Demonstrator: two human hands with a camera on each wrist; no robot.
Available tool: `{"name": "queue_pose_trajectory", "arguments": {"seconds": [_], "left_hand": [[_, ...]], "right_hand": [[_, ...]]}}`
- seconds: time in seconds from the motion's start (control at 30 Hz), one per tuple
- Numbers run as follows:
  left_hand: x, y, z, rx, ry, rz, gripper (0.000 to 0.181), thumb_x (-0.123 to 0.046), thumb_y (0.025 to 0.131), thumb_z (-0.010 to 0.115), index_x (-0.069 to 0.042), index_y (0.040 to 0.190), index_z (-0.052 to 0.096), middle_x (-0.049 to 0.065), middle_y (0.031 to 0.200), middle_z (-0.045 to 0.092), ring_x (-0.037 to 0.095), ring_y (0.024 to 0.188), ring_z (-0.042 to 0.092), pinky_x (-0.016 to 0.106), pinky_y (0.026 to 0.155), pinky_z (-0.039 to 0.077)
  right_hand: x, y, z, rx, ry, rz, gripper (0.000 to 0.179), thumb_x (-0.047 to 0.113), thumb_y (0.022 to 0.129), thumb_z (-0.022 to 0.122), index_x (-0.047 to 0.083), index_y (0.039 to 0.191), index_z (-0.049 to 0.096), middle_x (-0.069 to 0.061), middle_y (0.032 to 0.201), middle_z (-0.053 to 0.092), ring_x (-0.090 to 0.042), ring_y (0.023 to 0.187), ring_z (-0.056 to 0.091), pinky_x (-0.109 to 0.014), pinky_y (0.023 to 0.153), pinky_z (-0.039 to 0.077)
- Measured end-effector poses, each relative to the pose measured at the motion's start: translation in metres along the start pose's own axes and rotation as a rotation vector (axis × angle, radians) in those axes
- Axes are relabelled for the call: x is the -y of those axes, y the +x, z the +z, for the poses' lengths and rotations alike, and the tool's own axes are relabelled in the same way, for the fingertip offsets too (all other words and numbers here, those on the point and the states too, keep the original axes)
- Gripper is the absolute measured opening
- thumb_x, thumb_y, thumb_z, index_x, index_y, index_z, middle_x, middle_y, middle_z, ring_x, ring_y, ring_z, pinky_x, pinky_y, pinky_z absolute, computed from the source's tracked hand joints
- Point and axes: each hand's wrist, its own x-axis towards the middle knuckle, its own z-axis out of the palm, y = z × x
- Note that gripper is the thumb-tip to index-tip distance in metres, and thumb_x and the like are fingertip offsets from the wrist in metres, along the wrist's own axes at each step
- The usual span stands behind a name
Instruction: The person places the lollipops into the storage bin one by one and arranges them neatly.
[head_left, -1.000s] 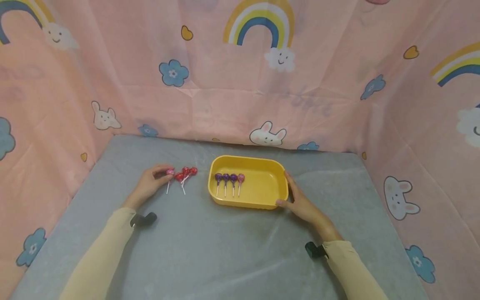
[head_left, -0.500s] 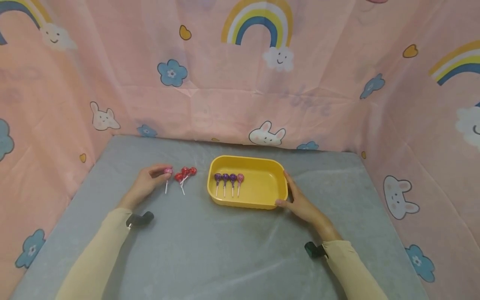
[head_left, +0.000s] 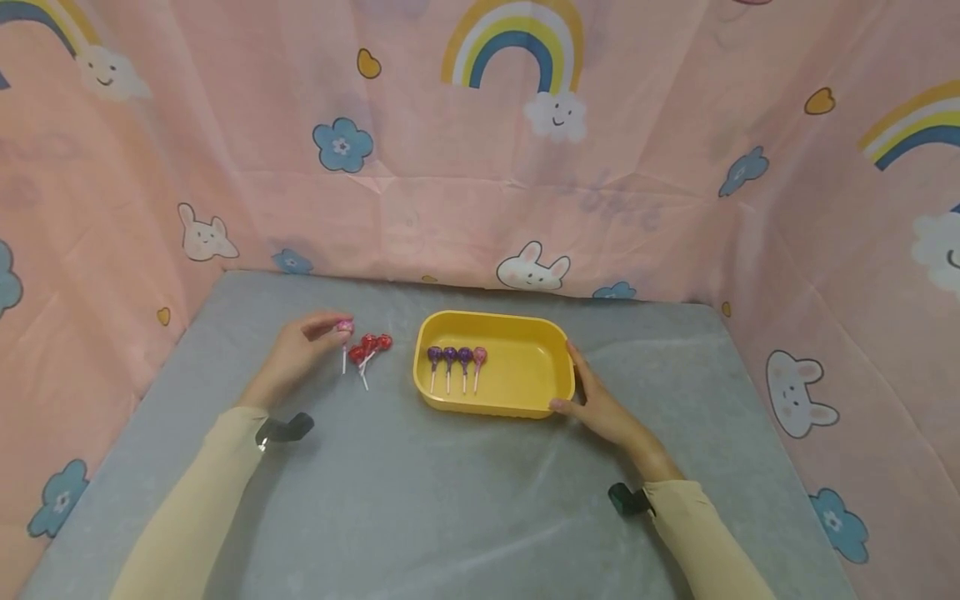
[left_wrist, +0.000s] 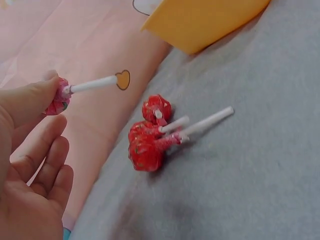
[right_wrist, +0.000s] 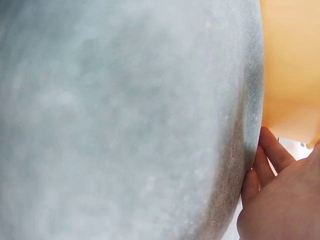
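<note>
My left hand [head_left: 298, 352] pinches a pink-wrapped lollipop [head_left: 345, 327] by its head between thumb and fingers; its white stick [left_wrist: 95, 84] points away from the palm. In the left wrist view this lollipop is held up off the table. Just beside that hand, three red lollipops [left_wrist: 145, 154] lie bunched on the cloth, sticks crossing. My right hand [head_left: 603, 410] rests against the right end of a yellow tray [head_left: 536, 367], fingers extended along its side and thumb at the front corner. Inside, at the left, three purple lollipops [head_left: 450, 355] and one pink lollipop [head_left: 480, 357] lie in a row.
A grey cloth [head_left: 420, 492] covers the table. Pink printed curtain [head_left: 420, 217] hangs behind it and along both sides. A dark wrist camera [head_left: 285, 429] sits on the left forearm, another camera [head_left: 628, 500] on the right.
The left hand has lifted the pink lollipop, first shifting slightly left, then up and right toward the red ones. The right hand and the tray stay in place.
</note>
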Motion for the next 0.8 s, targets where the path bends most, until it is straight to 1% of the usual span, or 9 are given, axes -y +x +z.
{"name": "queue_pose_trajectory", "arguments": {"seconds": [0.1,0.17,0.23,0.33,0.37,0.5,0.57,0.67,0.8], "left_hand": [[-0.004,0.001,0.0,0.006,0.005,0.003,0.05,-0.047,0.092,0.067,-0.018,0.133,0.063,0.007,0.138,0.06,0.03,0.139,0.048,0.055,0.115,0.037],[-0.008,0.001,0.001,0.008,0.004,0.001,0.049,-0.047,0.092,0.067,-0.019,0.132,0.063,0.007,0.137,0.062,0.029,0.135,0.052,0.047,0.112,0.042],[-0.012,0.001,0.002,0.008,0.001,0.002,0.049,-0.046,0.092,0.067,-0.019,0.133,0.063,0.007,0.136,0.063,0.027,0.131,0.056,0.035,0.107,0.046],[-0.017,0.001,0.004,0.003,-0.015,0.011,0.049,-0.043,0.093,0.067,-0.016,0.133,0.062,0.009,0.134,0.064,0.023,0.125,0.06,0.018,0.097,0.046],[-0.019,0.001,0.005,0.005,-0.026,0.011,0.048,-0.042,0.093,0.067,-0.016,0.134,0.062,0.009,0.133,0.065,0.022,0.124,0.061,0.017,0.096,0.046],[-0.027,0.001,0.007,0.019,-0.047,0.016,0.05,-0.041,0.093,0.068,-0.015,0.135,0.061,0.009,0.133,0.065,0.017,0.122,0.061,0.016,0.094,0.047],[-0.031,0.002,0.008,0.022,-0.047,0.008,0.051,-0.044,0.092,0.068,-0.017,0.134,0.062,0.007,0.132,0.065,0.015,0.121,0.061,0.016,0.093,0.048],[-0.035,0.003,0.011,0.031,-0.057,0.01,0.052,-0.045,0.091,0.068,-0.017,0.134,0.062,0.007,0.131,0.064,0.018,0.121,0.061,0.017,0.092,0.049],[-0.038,0.006,0.014,0.032,-0.056,0.015,0.051,-0.045,0.091,0.069,-0.018,0.134,0.062,0.007,0.129,0.066,0.017,0.119,0.062,0.018,0.092,0.051]], "right_hand": [[-0.002,0.001,0.001,-0.005,-0.015,0.018,0.104,0.04,0.091,0.07,0.04,0.157,-0.009,-0.008,0.169,-0.001,-0.038,0.155,0.008,-0.067,0.121,0.013],[-0.003,0.002,0.001,-0.009,-0.022,0.027,0.103,0.041,0.091,0.07,0.042,0.156,-0.01,-0.008,0.169,-0.002,-0.038,0.155,0.006,-0.067,0.121,0.013],[-0.003,0.002,0.002,-0.011,-0.026,0.031,0.103,0.042,0.09,0.07,0.042,0.156,-0.01,-0.007,0.169,-0.002,-0.037,0.156,0.006,-0.066,0.121,0.013],[-0.002,0.001,0.002,-0.011,-0.031,0.034,0.104,0.042,0.09,0.07,0.042,0.156,-0.01,-0.007,0.169,-0.002,-0.037,0.156,0.006,-0.066,0.121,0.014],[-0.002,0.001,0.002,-0.01,-0.038,0.034,0.105,0.042,0.09,0.07,0.041,0.156,-0.01,-0.008,0.169,-0.002,-0.038,0.155,0.006,-0.066,0.121,0.014],[-0.001,0.001,0.001,-0.009,-0.035,0.057,0.105,0.044,0.089,0.071,0.041,0.156,-0.01,-0.007,0.169,-0.002,-0.037,0.156,0.006,-0.065,0.121,0.014],[-0.001,0.0,0.001,-0.009,-0.032,0.061,0.105,0.044,0.089,0.071,0.04,0.157,-0.01,-0.008,0.169,-0.002,-0.038,0.156,0.006,-0.065,0.121,0.014],[0.0,0.0,0.001,-0.009,-0.037,0.059,0.105,0.044,0.089,0.07,0.039,0.157,-0.01,-0.008,0.169,-0.002,-0.038,0.156,0.006,-0.065,0.121,0.014],[-0.001,0.001,0.0,-0.01,-0.045,0.045,0.104,0.044,0.09,0.069,0.037,0.158,-0.01,-0.009,0.169,-0.002,-0.039,0.155,0.005,-0.067,0.121,0.013]]}}
